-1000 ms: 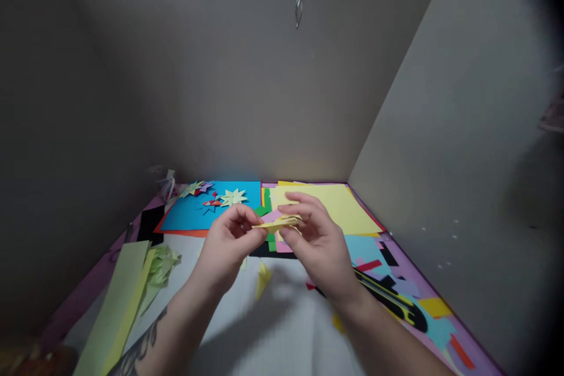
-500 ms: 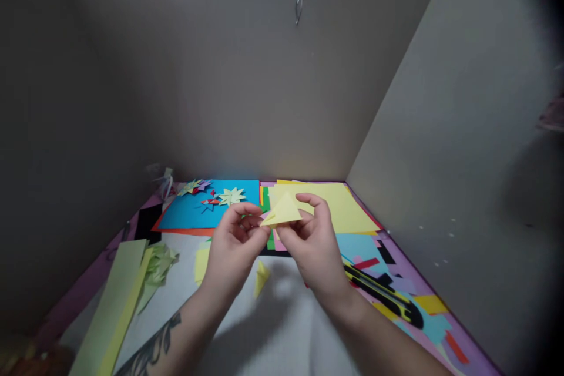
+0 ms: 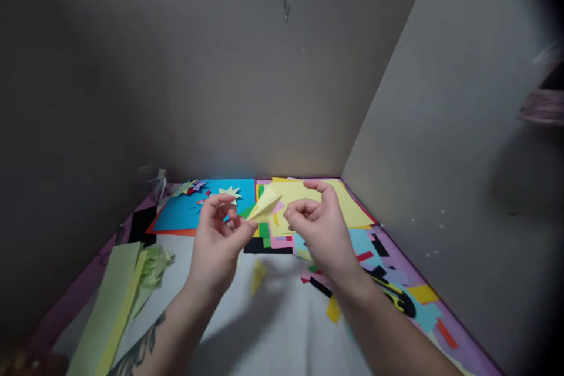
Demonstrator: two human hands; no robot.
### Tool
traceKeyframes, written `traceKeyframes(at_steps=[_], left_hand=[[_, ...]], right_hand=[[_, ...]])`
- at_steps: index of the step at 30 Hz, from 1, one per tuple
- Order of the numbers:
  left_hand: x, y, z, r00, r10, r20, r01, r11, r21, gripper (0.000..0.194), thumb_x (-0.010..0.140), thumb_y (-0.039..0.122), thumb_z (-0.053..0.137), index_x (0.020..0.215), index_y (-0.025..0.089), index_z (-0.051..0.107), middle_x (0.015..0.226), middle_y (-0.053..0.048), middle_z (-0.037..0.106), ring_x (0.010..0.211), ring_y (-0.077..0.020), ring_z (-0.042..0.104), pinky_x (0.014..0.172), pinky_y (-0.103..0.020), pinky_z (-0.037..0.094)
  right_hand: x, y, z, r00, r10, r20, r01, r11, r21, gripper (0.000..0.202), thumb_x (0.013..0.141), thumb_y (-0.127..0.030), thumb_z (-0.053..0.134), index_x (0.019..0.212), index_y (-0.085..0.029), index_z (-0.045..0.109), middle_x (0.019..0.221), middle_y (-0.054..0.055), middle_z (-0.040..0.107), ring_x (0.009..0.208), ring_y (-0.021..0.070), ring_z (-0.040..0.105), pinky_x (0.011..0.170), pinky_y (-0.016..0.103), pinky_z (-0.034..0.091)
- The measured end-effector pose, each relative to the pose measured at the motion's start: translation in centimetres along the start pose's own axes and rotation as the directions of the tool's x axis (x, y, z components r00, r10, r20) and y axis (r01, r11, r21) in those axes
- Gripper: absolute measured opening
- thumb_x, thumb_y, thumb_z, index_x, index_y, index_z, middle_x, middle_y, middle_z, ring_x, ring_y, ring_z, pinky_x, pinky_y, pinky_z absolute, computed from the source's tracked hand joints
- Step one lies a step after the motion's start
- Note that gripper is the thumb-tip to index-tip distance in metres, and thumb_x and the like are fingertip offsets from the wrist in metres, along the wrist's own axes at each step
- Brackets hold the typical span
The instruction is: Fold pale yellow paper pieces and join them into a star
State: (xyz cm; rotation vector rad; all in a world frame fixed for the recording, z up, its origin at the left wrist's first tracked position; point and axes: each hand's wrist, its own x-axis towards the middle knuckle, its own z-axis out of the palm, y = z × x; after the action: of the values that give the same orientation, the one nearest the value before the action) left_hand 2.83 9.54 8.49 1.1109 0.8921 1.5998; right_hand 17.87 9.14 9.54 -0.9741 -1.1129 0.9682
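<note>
My left hand (image 3: 220, 235) pinches a folded piece of pale yellow paper (image 3: 265, 204) at its lower left corner, between thumb and fingers. The paper is a narrow pointed shape, tilted up and to the right above the table. Just to its right, my right hand (image 3: 324, 229) is apart from the paper. Its thumb meets the curled fingers while the index finger stays raised, and nothing shows between them. Below the hands a small folded yellow paper piece (image 3: 258, 276) lies on the white table surface (image 3: 273, 329).
Paper stars (image 3: 230, 192) lie on a blue sheet (image 3: 176, 220) at the back left. Yellow sheets (image 3: 352, 205) are at the back right. Green strips (image 3: 103, 305) and crumpled green paper (image 3: 154, 273) lie left. My right forearm partly covers a yellow-black cutter (image 3: 399, 299) among colourful scraps.
My right hand has let go of the folded paper and moved slightly right. The paper, in my left hand, has shifted left and turned to a narrower view.
</note>
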Motion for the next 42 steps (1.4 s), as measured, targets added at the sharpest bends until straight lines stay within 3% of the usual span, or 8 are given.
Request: traceKeyframes(at_steps=[3,8,16,20,25,29,34,42], left_hand=[[0.3,0.2,-0.4,0.997,-0.058,0.053,0.058,0.998,0.007,0.039,0.064,0.01,0.074,0.096,0.024,0.055,0.094,0.004,0.05,0.06,-0.0024,0.049,0.06,-0.017,0.043],[-0.2,0.4,-0.5,0.957,-0.177,0.228,0.172,0.984,0.041,0.024,0.07,0.013,0.071,0.09,0.021,0.06,0.085,0.002,0.057,0.064,-0.0062,0.052,0.06,-0.019,0.045],[-0.2,0.9,-0.5,0.961,-0.117,0.25,0.073,0.981,0.178,0.013,0.075,0.018,0.069,0.086,0.021,0.062,0.087,-0.001,0.065,0.075,-0.0106,0.059,0.065,-0.02,0.049],[-0.2,1.1,-0.7,0.968,0.016,0.251,-0.087,0.958,0.274,0.005,0.078,0.017,0.065,0.081,0.021,0.062,0.082,-0.001,0.066,0.074,-0.0115,0.061,0.066,-0.022,0.051],[-0.3,1.4,-0.9,0.888,0.226,0.401,-0.403,0.801,0.443,0.011,0.079,0.013,0.064,0.082,0.022,0.07,0.09,-0.003,0.07,0.087,-0.0154,0.064,0.072,-0.025,0.053],[-0.2,1.2,-1.1,0.852,0.325,0.41,-0.503,0.724,0.472,0.014,0.077,0.012,0.066,0.085,0.023,0.07,0.088,-0.002,0.072,0.084,-0.0156,0.065,0.074,-0.027,0.054],[-0.3,1.4,-1.0,0.861,0.37,0.348,-0.504,0.71,0.492,0.01,0.075,0.014,0.068,0.077,0.023,0.07,0.079,-0.002,0.071,0.076,-0.0156,0.066,0.068,-0.026,0.053],[-0.9,1.2,-0.6,0.934,0.241,0.263,-0.334,0.85,0.408,0.008,0.074,0.014,0.067,0.073,0.021,0.068,0.074,-0.002,0.068,0.071,-0.0152,0.064,0.062,-0.024,0.052]], right_hand=[[0.3,-0.1,-0.7,0.989,-0.149,0.008,0.149,0.986,-0.075,0.04,0.073,-0.016,0.061,0.109,-0.025,0.046,0.081,-0.002,0.06,0.074,0.0137,0.058,0.068,0.027,0.047],[0.3,-0.3,-0.9,0.924,-0.285,0.253,0.34,0.917,-0.209,0.021,0.075,-0.014,0.062,0.093,-0.025,0.063,0.116,0.005,0.055,0.111,0.0207,0.051,0.093,0.037,0.042],[0.2,-0.6,-1.0,0.951,-0.186,0.248,0.233,0.956,-0.177,0.006,0.081,-0.018,0.058,0.079,-0.02,0.064,0.082,0.001,0.063,0.078,0.0152,0.057,0.071,0.028,0.046],[0.0,-0.6,-1.0,0.971,-0.133,0.198,0.175,0.961,-0.213,0.008,0.082,-0.021,0.057,0.077,-0.019,0.062,0.073,-0.001,0.06,0.067,0.0127,0.052,0.062,0.025,0.043],[-0.3,-0.8,-0.9,0.978,-0.109,0.177,0.146,0.966,-0.212,0.009,0.083,-0.024,0.057,0.077,-0.018,0.062,0.071,0.0,0.059,0.065,0.0126,0.052,0.058,0.024,0.041],[-0.4,-1.0,-0.9,0.979,-0.115,0.171,0.151,0.964,-0.219,0.01,0.082,-0.024,0.057,0.077,-0.018,0.063,0.069,-0.001,0.059,0.063,0.012,0.052,0.057,0.023,0.042],[-0.5,-1.2,-0.7,0.972,-0.144,0.187,0.18,0.965,-0.193,0.008,0.081,-0.022,0.058,0.077,-0.019,0.063,0.071,0.0,0.061,0.064,0.0124,0.054,0.057,0.023,0.044],[-1.4,-1.1,0.2,0.963,-0.155,0.222,0.192,0.969,-0.156,0.015,0.076,-0.017,0.064,0.088,-0.023,0.059,0.09,0.002,0.066,0.084,0.0176,0.062,0.076,0.031,0.05]])
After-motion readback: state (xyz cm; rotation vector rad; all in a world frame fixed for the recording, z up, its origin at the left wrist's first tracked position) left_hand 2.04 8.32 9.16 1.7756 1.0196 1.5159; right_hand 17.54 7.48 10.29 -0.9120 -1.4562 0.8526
